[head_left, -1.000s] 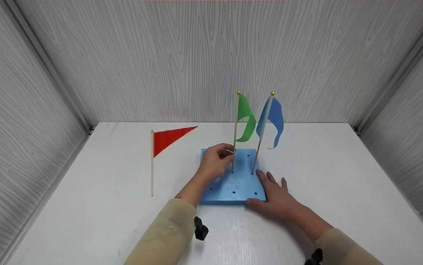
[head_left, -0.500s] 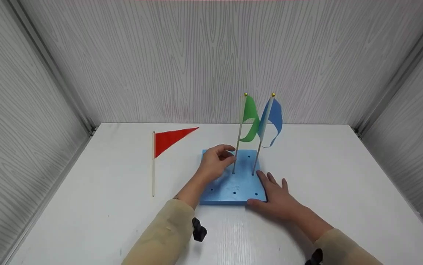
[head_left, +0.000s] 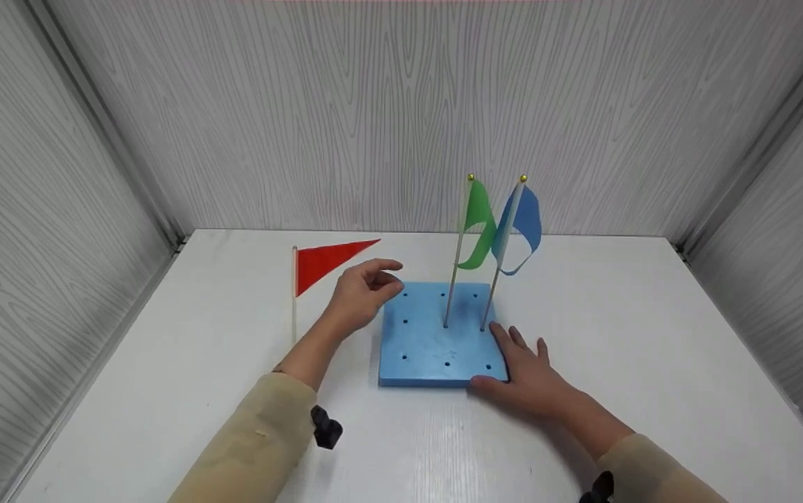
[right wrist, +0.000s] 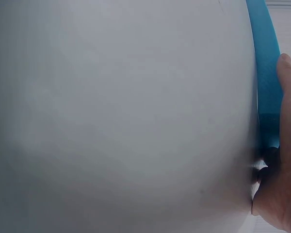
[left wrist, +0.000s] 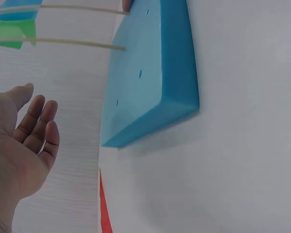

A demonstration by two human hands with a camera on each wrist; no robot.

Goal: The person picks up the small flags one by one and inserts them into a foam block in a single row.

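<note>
My left hand (head_left: pixel 359 297) hovers off the back left corner of a light-blue block (head_left: pixel 422 344) with rows of small holes. Its fingers are loosely bent, and the left wrist view shows nothing in its palm (left wrist: pixel 19 160). A green flag (head_left: pixel 477 206) stands in the block's middle hole, leaning slightly right. Beside it, a blue flag (head_left: pixel 528 215) stands in the hole at the right edge, also tilted right. My right hand (head_left: pixel 531 374) rests against the block's front right corner, thumb (right wrist: pixel 284 65) at the front edge, other fingers spread along the right side.
A red triangular flag (head_left: pixel 321 265) on a pale stick lies on the white table (head_left: pixel 185 363) left of the block; my left forearm covers the stick's lower end. Grey wood-grain panels (head_left: pixel 345 112) enclose the back and sides.
My left hand has let go of the green flag's stick and moved left, off the block. The green flag tilted further right, towards the blue one. My right hand has stayed in place.
</note>
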